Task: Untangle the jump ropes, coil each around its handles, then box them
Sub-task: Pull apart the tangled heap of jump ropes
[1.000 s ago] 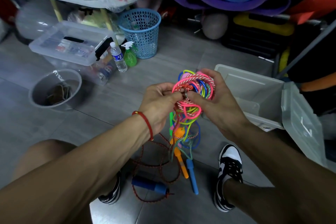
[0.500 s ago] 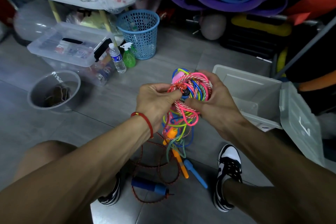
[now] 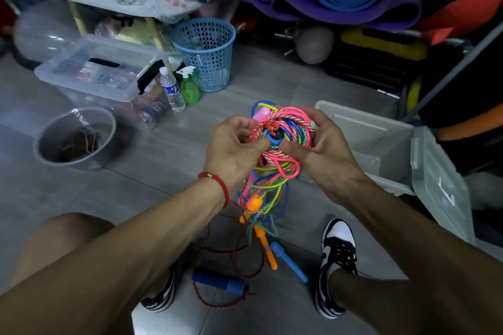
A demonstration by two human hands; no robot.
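Fingers: both sets curl into a knot of ropes (image 3: 283,139) held above the floor.
Left hand (image 3: 231,149): thumb and fingers pinch the knot's left side, at a blue handle end (image 3: 274,139).
Right hand (image 3: 324,155): grips the knot's right side, thumb pressed near the middle.
Hanging ropes: green, blue and pink loops trail down with an orange handle (image 3: 265,249) and a blue handle (image 3: 288,261); whether these touch the floor is hard to tell.
Floor: a dark red rope (image 3: 231,250) with a blue grip (image 3: 217,281) lies between the shoes.
Box (image 3: 381,139): open, just right of the hands.
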